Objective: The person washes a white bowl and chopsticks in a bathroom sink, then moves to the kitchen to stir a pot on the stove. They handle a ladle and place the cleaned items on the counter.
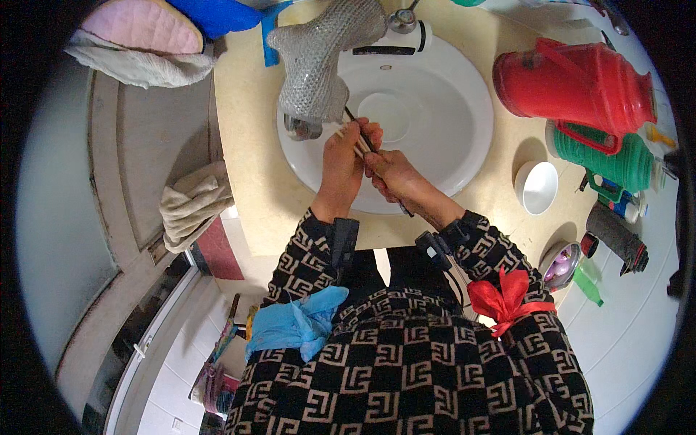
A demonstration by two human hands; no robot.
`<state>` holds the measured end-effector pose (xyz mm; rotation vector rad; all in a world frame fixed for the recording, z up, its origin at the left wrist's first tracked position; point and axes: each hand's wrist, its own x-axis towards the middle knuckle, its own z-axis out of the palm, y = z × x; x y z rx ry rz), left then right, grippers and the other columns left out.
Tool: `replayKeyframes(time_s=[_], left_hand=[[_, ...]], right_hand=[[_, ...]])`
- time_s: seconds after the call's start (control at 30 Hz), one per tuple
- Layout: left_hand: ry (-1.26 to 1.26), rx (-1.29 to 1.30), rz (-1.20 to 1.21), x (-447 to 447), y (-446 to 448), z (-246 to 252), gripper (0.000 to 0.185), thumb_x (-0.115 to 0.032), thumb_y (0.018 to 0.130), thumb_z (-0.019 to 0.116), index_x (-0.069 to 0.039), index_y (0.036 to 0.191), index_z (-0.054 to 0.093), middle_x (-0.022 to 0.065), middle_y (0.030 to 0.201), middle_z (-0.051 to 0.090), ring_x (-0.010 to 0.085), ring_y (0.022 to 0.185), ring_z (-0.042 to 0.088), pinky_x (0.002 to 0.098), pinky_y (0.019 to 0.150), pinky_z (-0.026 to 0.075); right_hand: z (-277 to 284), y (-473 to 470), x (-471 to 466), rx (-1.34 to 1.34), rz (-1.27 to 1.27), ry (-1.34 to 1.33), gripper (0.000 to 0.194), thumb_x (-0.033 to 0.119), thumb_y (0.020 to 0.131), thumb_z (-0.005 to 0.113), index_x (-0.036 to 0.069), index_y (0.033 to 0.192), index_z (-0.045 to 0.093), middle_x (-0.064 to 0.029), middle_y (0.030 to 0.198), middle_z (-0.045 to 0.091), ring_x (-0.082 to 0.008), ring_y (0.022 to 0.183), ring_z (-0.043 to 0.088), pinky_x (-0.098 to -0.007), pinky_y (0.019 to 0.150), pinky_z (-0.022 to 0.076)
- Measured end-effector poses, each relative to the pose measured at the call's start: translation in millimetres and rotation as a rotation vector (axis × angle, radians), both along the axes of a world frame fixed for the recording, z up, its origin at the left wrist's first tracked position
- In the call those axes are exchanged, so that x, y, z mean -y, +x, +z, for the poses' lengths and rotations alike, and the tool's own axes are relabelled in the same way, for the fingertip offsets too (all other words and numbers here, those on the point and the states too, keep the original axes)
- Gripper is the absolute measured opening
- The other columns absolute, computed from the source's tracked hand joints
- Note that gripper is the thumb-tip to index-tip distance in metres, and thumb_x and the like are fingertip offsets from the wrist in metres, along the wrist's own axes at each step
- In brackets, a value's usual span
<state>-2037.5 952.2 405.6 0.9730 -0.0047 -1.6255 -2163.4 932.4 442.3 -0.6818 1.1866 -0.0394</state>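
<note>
My left hand [343, 163] and my right hand [399, 176] are close together over the near left side of a white oval washbasin [457, 136]. Both grip a small bundle of thin chopsticks [365, 142], some dark and some pale. Its far ends reach up past my left fingers, and a dark end sticks out below my right hand. Just beyond my left hand is a tap wrapped in bubbly grey plastic [321, 65], its metal spout [302, 128] showing underneath. My fingers hide much of the bundle.
On the cream countertop [250, 179], a white bowl [537, 187] stands right of the basin. Beyond it are a red thermos flask [576, 81] and a green one [603, 155]. A metal bowl [561, 265] holds purple items. A beige towel [196, 204] hangs at left.
</note>
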Motion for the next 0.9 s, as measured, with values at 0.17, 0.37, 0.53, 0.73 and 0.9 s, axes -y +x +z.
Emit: replayKeyframes(time_s=[0.17, 0.37, 0.53, 0.73, 0.9], left_hand=[[-0.005, -0.063, 0.106, 27.9, 23.4, -5.6, 0.025, -0.024, 0.107, 0.044, -0.003, 0.118, 0.055, 0.0027, 0.095, 0.061, 0.0133, 0.083, 0.06, 0.0326, 0.089, 0.054], [0.042, 0.064, 0.03, 5.9, 2.3, 10.2, 0.024, -0.028, 0.107, 0.046, -0.006, 0.108, 0.057, 0.0031, 0.086, 0.059, 0.0142, 0.077, 0.06, 0.033, 0.086, 0.055], [0.012, 0.017, 0.072, -2.1, 19.3, -3.7, 0.024, -0.03, 0.106, 0.046, -0.008, 0.106, 0.056, 0.0047, 0.082, 0.057, 0.0165, 0.076, 0.061, 0.038, 0.085, 0.057], [0.192, 0.065, 0.257, 1.5, 72.1, -14.4, 0.015, -0.018, 0.105, 0.044, -0.007, 0.1, 0.053, 0.0028, 0.082, 0.053, 0.012, 0.063, 0.048, 0.0296, 0.061, 0.048], [0.297, 0.087, 0.135, -15.8, 45.5, -16.2, 0.014, -0.018, 0.102, 0.051, -0.006, 0.109, 0.054, 0.0044, 0.086, 0.055, 0.0062, 0.057, 0.037, 0.0203, 0.046, 0.03]], right_hand=[[15.2, -1.1, -7.3, 0.07, -0.062, 0.044, 0.034, 0.036, 0.105, 0.046, 0.009, 0.085, 0.05, 0.0046, 0.059, 0.04, -0.0066, 0.043, 0.03, -0.0254, 0.038, 0.0229], [14.0, 9.0, -2.5, 0.155, -0.107, 0.053, 0.032, 0.033, 0.103, 0.047, 0.005, 0.089, 0.056, 0.0025, 0.057, 0.042, -0.0088, 0.041, 0.031, -0.0267, 0.038, 0.0258], [0.7, -10.5, -1.4, 0.276, 0.198, -0.07, 0.035, 0.032, 0.101, 0.05, 0.001, 0.089, 0.059, -0.0034, 0.062, 0.056, -0.0115, 0.045, 0.05, -0.0288, 0.038, 0.0377], [-46.9, -70.3, 26.8, -0.089, 0.085, 0.0, 0.038, 0.034, 0.096, 0.062, -0.002, 0.084, 0.062, -0.0103, 0.066, 0.062, -0.0186, 0.052, 0.062, -0.0342, 0.05, 0.0569], [-159.3, -63.8, 68.1, -0.439, -0.152, -0.307, 0.033, 0.028, 0.094, 0.063, -0.004, 0.101, 0.06, -0.0198, 0.083, 0.067, -0.0254, 0.061, 0.069, -0.0383, 0.049, 0.0582]])
